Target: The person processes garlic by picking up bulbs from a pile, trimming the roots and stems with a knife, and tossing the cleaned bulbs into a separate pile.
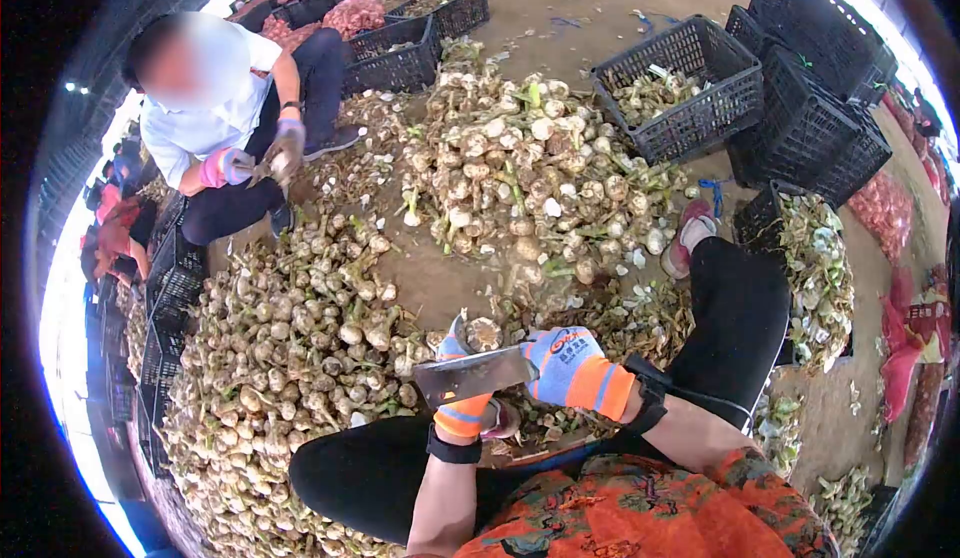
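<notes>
My right hand (568,356), in a blue-and-orange work glove, is wrapped round the handle of a cleaver. The broad blade of the cleaver (472,377) points left and crosses in front of my left hand (454,346). In a matching glove, the left hand grips a garlic bulb (485,334) just above the blade's upper edge; most of its palm is hidden behind the steel. A large heap of garlic bulbs (285,358) lies to the left of my knee. Another heap of garlic with stems (520,148) lies ahead.
Opposite on the left, a gloved person (215,88) crouches, handling garlic. A black crate (690,88) with some garlic stands ahead right, near stacked black crates (805,118). By my right leg is a crate full of trimmings (815,268). Red mesh sacks (882,213) lie far right.
</notes>
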A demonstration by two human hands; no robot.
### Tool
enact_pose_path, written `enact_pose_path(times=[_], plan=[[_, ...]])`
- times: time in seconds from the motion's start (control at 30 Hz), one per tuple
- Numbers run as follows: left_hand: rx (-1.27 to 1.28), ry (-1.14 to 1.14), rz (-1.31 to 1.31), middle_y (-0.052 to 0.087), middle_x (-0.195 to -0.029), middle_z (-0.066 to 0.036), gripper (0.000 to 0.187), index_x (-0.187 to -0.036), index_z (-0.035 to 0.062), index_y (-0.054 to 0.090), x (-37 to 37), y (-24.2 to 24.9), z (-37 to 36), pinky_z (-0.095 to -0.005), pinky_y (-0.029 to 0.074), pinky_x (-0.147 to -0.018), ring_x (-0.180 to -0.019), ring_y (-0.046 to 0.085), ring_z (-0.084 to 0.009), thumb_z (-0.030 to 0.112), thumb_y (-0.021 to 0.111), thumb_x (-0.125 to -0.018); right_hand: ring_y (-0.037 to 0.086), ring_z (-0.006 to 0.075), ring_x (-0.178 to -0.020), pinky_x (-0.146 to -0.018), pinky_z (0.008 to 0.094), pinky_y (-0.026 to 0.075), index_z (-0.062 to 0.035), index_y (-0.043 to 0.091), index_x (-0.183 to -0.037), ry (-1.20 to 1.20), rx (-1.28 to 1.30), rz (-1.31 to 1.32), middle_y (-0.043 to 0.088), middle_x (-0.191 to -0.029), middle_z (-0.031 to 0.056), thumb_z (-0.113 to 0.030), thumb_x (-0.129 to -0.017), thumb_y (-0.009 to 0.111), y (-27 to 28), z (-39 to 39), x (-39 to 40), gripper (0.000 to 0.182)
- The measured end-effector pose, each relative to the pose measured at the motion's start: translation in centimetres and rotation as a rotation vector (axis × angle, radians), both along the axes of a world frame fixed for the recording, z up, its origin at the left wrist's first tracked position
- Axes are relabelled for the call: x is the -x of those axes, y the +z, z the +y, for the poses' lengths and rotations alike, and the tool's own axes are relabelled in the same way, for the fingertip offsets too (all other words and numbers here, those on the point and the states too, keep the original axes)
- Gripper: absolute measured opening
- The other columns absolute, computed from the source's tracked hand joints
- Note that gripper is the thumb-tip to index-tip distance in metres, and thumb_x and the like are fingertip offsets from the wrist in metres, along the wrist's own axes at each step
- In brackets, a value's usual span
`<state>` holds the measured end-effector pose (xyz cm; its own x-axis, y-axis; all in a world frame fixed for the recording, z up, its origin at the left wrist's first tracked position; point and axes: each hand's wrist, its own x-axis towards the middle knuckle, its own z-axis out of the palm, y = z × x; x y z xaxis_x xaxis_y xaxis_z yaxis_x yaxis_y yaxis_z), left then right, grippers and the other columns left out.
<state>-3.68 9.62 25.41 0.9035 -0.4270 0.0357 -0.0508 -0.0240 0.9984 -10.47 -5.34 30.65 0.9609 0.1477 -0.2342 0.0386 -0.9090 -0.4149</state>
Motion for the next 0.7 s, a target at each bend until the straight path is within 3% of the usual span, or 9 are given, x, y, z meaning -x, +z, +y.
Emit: enact_pose_path(times=[0.07,0.3,0.37,0.4,0.5,0.57,0.6,0.63,0.7], plan=[[0.089,0.074,0.159,0.061,-0.087,-0.004,0.039,-0.104,0.0036,0.052,-0.3,-1.7,0.4,-0.0268,0.048,-0.066,-0.076,0.058,-0.0128,0.013,0.068,-0.07,0.059,0.0292,-0.085,-0.074,0.0386,0.047,-0.0067,0.059,-0.092,-0.003,0.016,0.083,0.06,-0.09,0.0132,-0.031,-0.068,0.056,0.4,0.0,-0.2,0.034],[-0.476,0.025,-0.31,0.061,-0.086,-0.005,0.041,-0.104,0.0028,0.052,0.0,0.1,0.3,-0.0284,0.049,-0.063,-0.075,0.059,-0.0157,0.017,0.069,-0.07,0.059,0.0305,-0.084,-0.073,0.039,0.047,-0.0059,0.061,-0.089,-0.032,-0.016,0.107,0.061,-0.088,0.0144,-0.031,-0.067,0.057,-0.7,-0.4,-0.7,0.033],[0.392,0.126,0.567,0.062,-0.086,-0.007,0.043,-0.103,0.0011,0.052,0.2,-3.2,0.3,-0.0287,0.048,-0.064,-0.074,0.059,-0.0165,0.018,0.07,-0.068,0.06,0.0305,-0.085,-0.074,0.0385,0.047,-0.0064,0.061,-0.091,0.0,0.001,0.225,0.061,-0.09,0.0151,-0.033,-0.067,0.057,-1.0,-0.8,-1.3,0.035],[0.392,0.123,0.565,0.062,-0.086,-0.007,0.043,-0.103,0.0011,0.052,0.1,-4.0,0.4,-0.0287,0.048,-0.064,-0.074,0.059,-0.0165,0.018,0.07,-0.068,0.06,0.0302,-0.086,-0.074,0.0384,0.047,-0.0067,0.061,-0.092,0.01,-0.011,0.254,0.062,-0.092,0.0154,-0.033,-0.067,0.057,-1.9,-0.8,-1.4,0.036],[0.163,0.151,0.405,0.061,-0.085,-0.007,0.043,-0.102,0.0012,0.052,0.3,-3.8,0.6,-0.0281,0.048,-0.064,-0.072,0.058,-0.0165,0.019,0.071,-0.067,0.06,0.0302,-0.085,-0.074,0.039,0.047,-0.0066,0.061,-0.091,0.026,-0.057,0.17,0.062,-0.09,0.0153,-0.033,-0.067,0.057,-2.2,-0.7,-0.8,0.036],[-0.175,0.119,0.092,0.06,-0.083,-0.006,0.041,-0.1,0.0027,0.053,0.7,-1.1,0.2,-0.0283,0.048,-0.065,-0.071,0.057,-0.0161,0.02,0.07,-0.068,0.06,0.0302,-0.085,-0.074,0.0391,0.047,-0.0066,0.061,-0.092,0.05,-0.043,0.196,0.062,-0.09,0.0151,-0.033,-0.067,0.057,-1.1,-0.6,-0.7,0.036],[0.01,0.186,0.348,0.06,-0.081,-0.004,0.042,-0.102,0.0034,0.053,0.0,-4.5,0.9,-0.0277,0.048,-0.064,-0.071,0.057,-0.0154,0.019,0.071,-0.067,0.06,0.0303,-0.084,-0.073,0.0391,0.047,-0.0066,0.061,-0.092,0.071,-0.021,0.216,0.062,-0.09,0.0149,-0.032,-0.067,0.057,-0.6,-0.7,-0.7,0.036],[0.01,0.18,0.346,0.06,-0.081,-0.004,0.042,-0.102,0.0034,0.053,0.2,-3.8,0.9,-0.0277,0.048,-0.064,-0.071,0.057,-0.0154,0.019,0.071,-0.067,0.06,0.0303,-0.084,-0.073,0.0391,0.047,-0.0066,0.061,-0.092,0.066,-0.02,0.214,0.062,-0.09,0.0149,-0.032,-0.067,0.057,-1.0,-0.8,-0.7,0.036],[-0.436,-0.012,-0.323,0.06,-0.08,-0.003,0.044,-0.104,0.0027,0.053,0.8,-1.8,1.0,-0.0273,0.047,-0.063,-0.071,0.057,-0.0138,0.018,0.071,-0.067,0.06,0.0301,-0.084,-0.074,0.0388,0.047,-0.0065,0.061,-0.092,0.072,0.003,0.183,0.061,-0.091,0.0147,-0.032,-0.066,0.057,-2.5,-1.1,-0.7,0.036]])
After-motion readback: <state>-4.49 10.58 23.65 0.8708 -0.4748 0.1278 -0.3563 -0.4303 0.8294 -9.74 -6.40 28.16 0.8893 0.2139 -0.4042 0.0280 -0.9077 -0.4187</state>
